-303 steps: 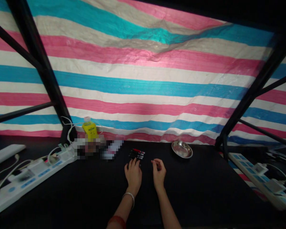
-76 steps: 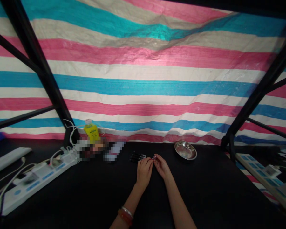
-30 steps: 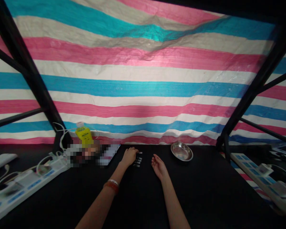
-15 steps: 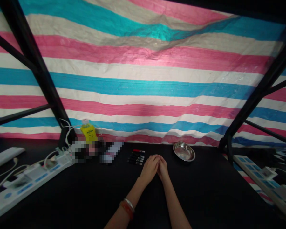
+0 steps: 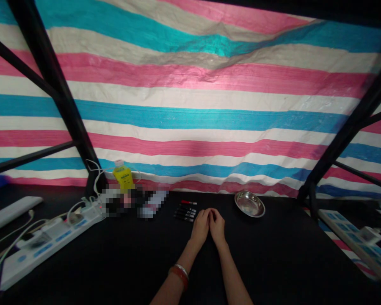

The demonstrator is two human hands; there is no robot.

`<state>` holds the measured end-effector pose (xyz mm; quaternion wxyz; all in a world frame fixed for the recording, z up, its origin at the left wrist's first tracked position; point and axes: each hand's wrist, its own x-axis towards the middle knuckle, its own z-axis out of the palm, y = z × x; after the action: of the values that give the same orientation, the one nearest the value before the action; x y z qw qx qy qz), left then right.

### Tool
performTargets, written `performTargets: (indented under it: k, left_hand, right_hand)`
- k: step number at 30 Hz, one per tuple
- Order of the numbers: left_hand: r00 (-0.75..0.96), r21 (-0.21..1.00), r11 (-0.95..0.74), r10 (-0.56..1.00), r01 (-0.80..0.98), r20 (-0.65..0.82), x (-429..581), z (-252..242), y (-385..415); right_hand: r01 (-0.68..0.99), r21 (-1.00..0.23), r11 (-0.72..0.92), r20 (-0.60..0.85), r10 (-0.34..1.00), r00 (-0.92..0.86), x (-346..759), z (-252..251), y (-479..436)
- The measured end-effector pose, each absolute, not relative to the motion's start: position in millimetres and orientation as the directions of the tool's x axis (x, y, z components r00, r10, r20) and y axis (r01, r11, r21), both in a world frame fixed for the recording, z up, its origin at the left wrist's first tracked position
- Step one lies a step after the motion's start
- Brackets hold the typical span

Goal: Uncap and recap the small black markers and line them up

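On the black table, my left hand (image 5: 200, 228) and my right hand (image 5: 216, 226) rest side by side, their fingertips meeting in front of me. The fingers of both are bent and held together, and nothing shows in either hand. My left wrist carries a silver bangle and an orange-red one. Just beyond my left hand lies a red marker (image 5: 187, 202), with several black markers (image 5: 184, 214) in a row below it. To the right of my right hand, a round steel dish (image 5: 250, 204) sits apart from it.
A yellow bottle (image 5: 123, 176) stands at the back left, near blurred items. White power strips (image 5: 28, 262) with plugs and cables run along the left side; another power strip (image 5: 346, 235) is at the right. Black frame posts (image 5: 79, 144) and a striped sheet (image 5: 193, 148) bound the table.
My hands have shifted against each other: the left fingers lay more across the right ones, and now the fingertips meet side by side. The whole view has moved slightly.
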<state>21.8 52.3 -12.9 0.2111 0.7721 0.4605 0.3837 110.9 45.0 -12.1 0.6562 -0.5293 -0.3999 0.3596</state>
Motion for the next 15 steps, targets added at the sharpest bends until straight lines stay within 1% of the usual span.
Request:
performTargets:
  k: [3,6,8,10,15]
  left_hand:
    - [0.314,0.581,-0.479,0.876,0.657,0.367,22,-7,50]
    - [0.327,0.45,-0.454,0.885,0.769,0.332,22,-2,47]
    - [0.34,0.392,-0.443,0.889,0.806,0.306,22,1,46]
    - [0.35,0.367,-0.441,0.891,0.819,0.289,21,3,45]
    - [0.368,0.367,-0.452,0.887,0.813,0.279,19,4,43]
  right_hand:
    - [0.038,-0.985,0.17,0.169,0.878,0.448,120,-11,43]
    - [0.171,-0.976,0.137,0.209,0.818,0.536,131,-12,43]
    - [0.192,-0.975,0.116,0.21,0.77,0.602,137,-14,44]
    - [0.184,-0.978,0.103,0.197,0.756,0.625,140,-17,46]
    - [0.194,-0.976,0.1,0.19,0.827,0.53,140,-22,48]
